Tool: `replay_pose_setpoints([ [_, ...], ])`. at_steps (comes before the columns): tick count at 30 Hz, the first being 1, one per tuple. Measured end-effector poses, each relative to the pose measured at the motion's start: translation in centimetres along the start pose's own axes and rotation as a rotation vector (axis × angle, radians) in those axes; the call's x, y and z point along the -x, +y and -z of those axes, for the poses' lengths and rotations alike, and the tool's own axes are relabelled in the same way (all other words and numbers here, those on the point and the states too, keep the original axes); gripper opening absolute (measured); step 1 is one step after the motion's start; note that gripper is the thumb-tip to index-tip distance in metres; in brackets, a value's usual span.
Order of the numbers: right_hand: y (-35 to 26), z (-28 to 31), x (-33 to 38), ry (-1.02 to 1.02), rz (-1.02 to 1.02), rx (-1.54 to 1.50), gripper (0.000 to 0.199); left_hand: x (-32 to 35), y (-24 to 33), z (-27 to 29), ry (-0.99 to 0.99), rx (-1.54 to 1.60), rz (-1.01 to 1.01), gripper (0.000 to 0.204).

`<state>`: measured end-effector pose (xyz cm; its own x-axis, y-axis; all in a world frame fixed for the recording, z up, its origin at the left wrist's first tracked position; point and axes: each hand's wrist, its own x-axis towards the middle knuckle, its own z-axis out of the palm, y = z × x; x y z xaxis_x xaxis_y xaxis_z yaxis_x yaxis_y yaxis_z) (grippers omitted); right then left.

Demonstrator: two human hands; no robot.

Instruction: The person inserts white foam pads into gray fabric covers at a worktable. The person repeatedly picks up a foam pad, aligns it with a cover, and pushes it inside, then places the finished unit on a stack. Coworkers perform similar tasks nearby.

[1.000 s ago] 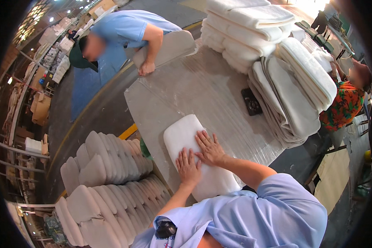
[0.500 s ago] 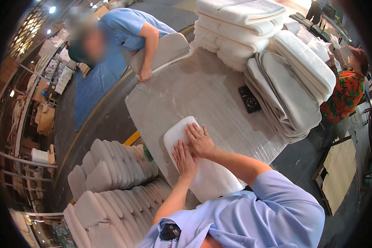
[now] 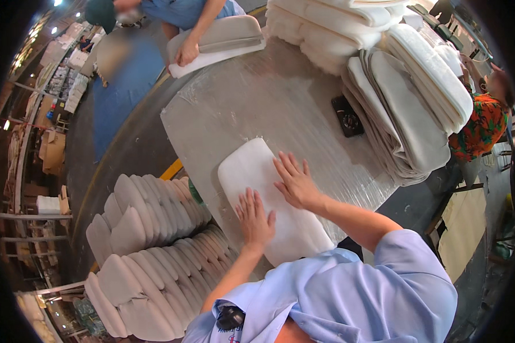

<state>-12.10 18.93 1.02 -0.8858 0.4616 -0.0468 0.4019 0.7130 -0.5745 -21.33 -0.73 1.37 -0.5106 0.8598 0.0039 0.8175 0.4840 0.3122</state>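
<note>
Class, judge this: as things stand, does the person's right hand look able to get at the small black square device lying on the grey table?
Probably yes. The right hand lies flat on the white foam pad; bare grey table separates it from the black square device, nothing between.

Grey worktable (image 3: 257,103) stood centre, stacked white foam pads (image 3: 349,26) lay at its far edge, grey fabric covers (image 3: 400,126) were piled at right, a black square object (image 3: 347,116) lay beside them, rows of upright foam cushions (image 3: 149,240) stood at left, a co-worker's hand (image 3: 187,52) rested on a cushion (image 3: 223,37) opposite.
</note>
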Motion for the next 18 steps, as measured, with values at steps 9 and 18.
replay_pose_setpoints([
  [9,1.0,-2.5,9.3,-0.124,0.041,0.085,0.078,6.5,2.7,-3.2,-0.202,0.038,-0.077,0.091],
  [18,0.9,-1.9,11.4,-0.020,0.078,-0.033,0.062,5.4,3.1,0.3,-0.267,0.095,-0.160,0.068],
])
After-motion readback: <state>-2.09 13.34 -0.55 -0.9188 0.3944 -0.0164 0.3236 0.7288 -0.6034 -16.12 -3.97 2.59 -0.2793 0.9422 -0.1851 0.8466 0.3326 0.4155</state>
